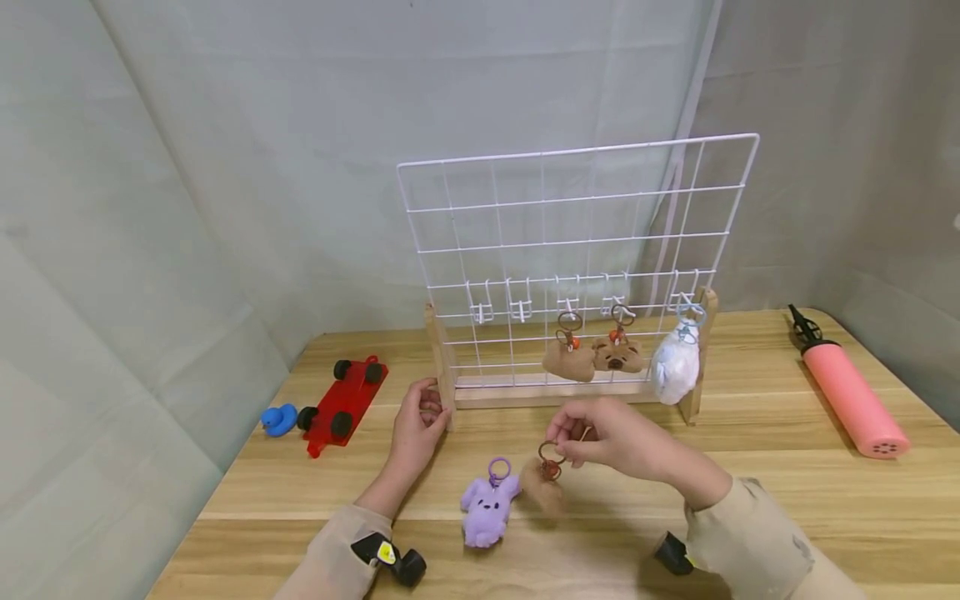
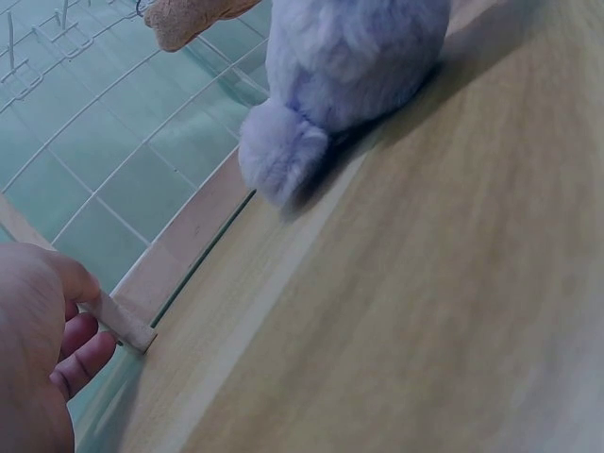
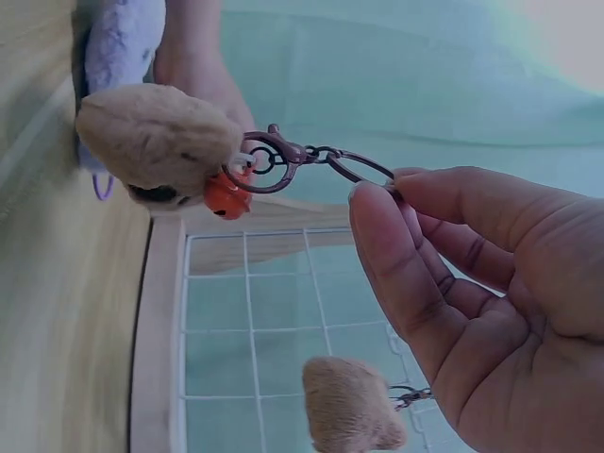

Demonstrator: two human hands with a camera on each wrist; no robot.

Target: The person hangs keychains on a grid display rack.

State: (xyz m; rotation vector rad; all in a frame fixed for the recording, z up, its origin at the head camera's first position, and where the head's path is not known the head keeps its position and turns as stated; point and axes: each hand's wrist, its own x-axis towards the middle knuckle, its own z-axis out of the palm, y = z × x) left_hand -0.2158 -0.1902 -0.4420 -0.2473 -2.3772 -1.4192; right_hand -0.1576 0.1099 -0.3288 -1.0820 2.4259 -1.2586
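My right hand [image 1: 607,437] pinches the metal ring [image 3: 360,168] of a brown plush keychain [image 1: 543,487] between thumb and finger. The plush [image 3: 156,132] dangles from a clasp with an orange bell [image 3: 228,193]. At the left foot of a white wire grid rack [image 1: 517,250], my left hand [image 1: 417,425] grips the wooden upright [image 1: 441,358]. On the table between the hands lies a purple plush keychain [image 1: 486,508] with a purple ring. Two brown plush keychains [image 1: 570,360] and a white plush keychain [image 1: 677,367] hang from hooks on the grid.
To the left are a red toy car base [image 1: 348,400] with black wheels and a blue rubber duck [image 1: 280,420]. A pink hand pump [image 1: 855,400] with a black nozzle lies at the right. Two hooks [image 1: 519,310] on the grid's left side carry nothing.
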